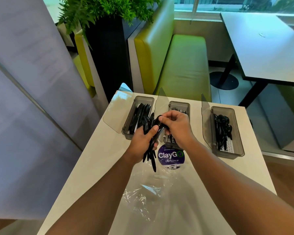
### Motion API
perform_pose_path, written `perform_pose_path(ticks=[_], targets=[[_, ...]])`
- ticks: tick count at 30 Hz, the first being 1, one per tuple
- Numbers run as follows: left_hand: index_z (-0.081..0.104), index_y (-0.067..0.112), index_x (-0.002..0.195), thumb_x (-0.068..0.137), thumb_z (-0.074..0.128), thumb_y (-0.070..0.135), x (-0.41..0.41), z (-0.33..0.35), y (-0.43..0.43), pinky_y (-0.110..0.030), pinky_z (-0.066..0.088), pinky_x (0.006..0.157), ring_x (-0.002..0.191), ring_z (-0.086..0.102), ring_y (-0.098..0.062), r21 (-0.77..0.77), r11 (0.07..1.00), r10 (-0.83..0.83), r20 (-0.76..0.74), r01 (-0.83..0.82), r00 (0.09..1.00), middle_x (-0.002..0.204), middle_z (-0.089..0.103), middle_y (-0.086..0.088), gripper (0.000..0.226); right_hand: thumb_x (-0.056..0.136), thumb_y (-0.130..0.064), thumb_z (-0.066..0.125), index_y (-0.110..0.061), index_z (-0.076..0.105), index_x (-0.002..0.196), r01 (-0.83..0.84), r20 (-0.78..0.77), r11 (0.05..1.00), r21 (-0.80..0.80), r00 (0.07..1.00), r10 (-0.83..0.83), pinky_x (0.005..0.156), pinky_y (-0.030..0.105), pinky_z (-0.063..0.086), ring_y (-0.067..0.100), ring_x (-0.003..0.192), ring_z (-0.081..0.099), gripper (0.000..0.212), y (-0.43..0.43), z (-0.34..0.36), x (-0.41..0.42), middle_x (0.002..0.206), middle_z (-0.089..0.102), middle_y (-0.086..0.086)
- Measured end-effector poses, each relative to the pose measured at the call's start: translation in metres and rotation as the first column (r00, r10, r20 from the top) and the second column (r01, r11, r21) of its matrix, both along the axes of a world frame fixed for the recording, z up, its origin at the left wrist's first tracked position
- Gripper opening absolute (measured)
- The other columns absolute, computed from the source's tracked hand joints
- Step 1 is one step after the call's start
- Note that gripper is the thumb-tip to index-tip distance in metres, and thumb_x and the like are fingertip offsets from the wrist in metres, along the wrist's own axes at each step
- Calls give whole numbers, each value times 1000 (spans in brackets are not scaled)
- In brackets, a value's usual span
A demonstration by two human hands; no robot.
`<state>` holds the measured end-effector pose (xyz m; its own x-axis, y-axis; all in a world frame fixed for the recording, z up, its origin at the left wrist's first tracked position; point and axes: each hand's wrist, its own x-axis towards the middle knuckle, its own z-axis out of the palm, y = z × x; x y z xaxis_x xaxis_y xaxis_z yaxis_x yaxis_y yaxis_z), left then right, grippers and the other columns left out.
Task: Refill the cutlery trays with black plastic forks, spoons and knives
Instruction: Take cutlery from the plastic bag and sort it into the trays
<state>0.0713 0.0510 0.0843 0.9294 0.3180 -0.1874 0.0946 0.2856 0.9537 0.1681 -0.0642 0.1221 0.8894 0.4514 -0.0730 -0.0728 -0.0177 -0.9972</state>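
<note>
The left hand [143, 143] grips a bundle of black cutlery [150, 145], long axis running toward the trays; the right hand [175, 126] pinches one piece, nearest the middle tray [178, 106].

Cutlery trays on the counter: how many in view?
3. Left tray holds knives, middle tray sits partly behind the hands, right tray holds spoons. All lids are open. None seems hidden.

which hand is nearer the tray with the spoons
Right. The right hand sits over the middle tray, beside the spoon tray; the left hand, gripping a cutlery bundle, is farther left.
</note>
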Motion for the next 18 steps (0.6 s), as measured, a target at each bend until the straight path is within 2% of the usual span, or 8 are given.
perform_pose_path(ticks=[2,5,8,12,15,18], targets=[[58,12,105,101,58,23,8,1,-5,-28,43,48,51,51,-18,-7,1000,-11,17,11,1000,69,54,-9,12,90,-9,74,-4,70,88,-11,-45,1000,5,999,12,43,28,42,27,54,49,7,-6,-3,1,77,63,18],[57,6,116,100,60,24,18,3,-12,-27,45,47,50,53,-18,37,999,-8,46,6,999,68,57,-10,24,91,-11,73,-7,72,87,-13,-120,999,38,993,17,53,34,45,30,60,56,6,-16,-4,3,79,67,17],[57,9,111,102,58,29,27,4,-21,-28,46,47,51,53,-19,41,998,-44,67,41,997,68,56,-11,22,95,-5,66,-2,67,89,10,-217,995,99,976,12,45,22,46,9,47,58,7,-29,7,12,73,65,9],[53,8,100,103,57,23,39,1,-32,-27,42,42,48,51,-18,31,999,-24,17,23,1000,69,53,-12,16,95,-7,65,-2,67,95,64,-311,990,125,950,-22,40,14,41,6,47,52,6,-59,21,45,81,67,9],[52,10,94,103,56,22,45,-2,-39,-28,41,44,50,47,-18,46,997,-64,9,64,998,66,53,-7,15,93,-6,67,-4,66,93,198,-299,973,122,942,-155,38,15,38,7,46,49,3,-90,27,87,79,67,9],[51,9,96,103,57,24,50,-5,-43,-29,41,45,50,44,-18,42,995,-94,3,94,996,65,52,-6,17,94,-6,67,-7,64,87,234,-202,971,48,954,-220,33,16,34,8,41,44,7,-127,24,132,68,66,7]])
